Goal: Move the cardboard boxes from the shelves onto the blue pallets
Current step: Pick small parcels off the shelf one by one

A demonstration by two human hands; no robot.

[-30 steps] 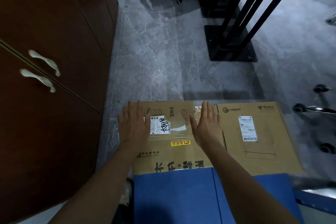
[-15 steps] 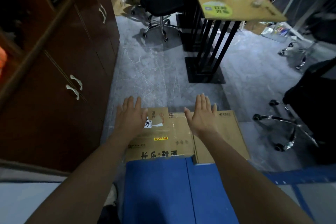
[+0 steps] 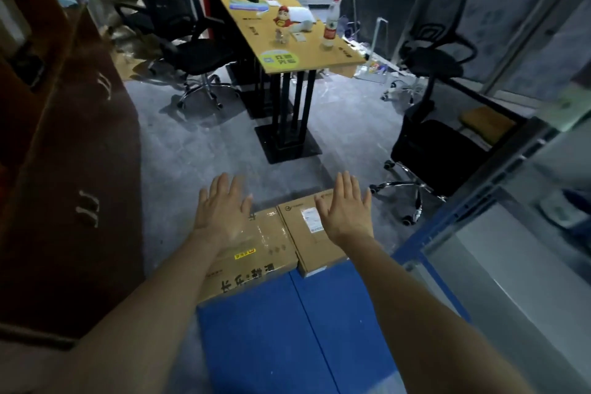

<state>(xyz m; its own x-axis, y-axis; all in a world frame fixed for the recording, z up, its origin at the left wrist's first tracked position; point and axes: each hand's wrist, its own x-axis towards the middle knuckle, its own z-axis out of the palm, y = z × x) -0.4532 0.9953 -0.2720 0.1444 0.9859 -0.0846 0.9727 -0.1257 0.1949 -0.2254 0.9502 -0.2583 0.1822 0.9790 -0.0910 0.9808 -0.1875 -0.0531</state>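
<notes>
- Here, left box [image 3: 256,253] and right box [image 3: 316,243] side by side on far end of blue pallets [image 3: 287,329].
- Above them, left hand [image 3: 222,211] and right hand [image 3: 347,213], flat; fingers straight, spread, holding nothing.

L box [image 3: 265,243] beside R box [image 3: 307,249] on pallets' [image 3: 271,345] far end; desk [image 3: 307,51] beyond, cabinet [image 3: 70,169] far L.

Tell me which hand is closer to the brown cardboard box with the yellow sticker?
Left. The left hand is over the yellow-sticker box; the right hand is over the neighbouring white-labelled box.
</notes>
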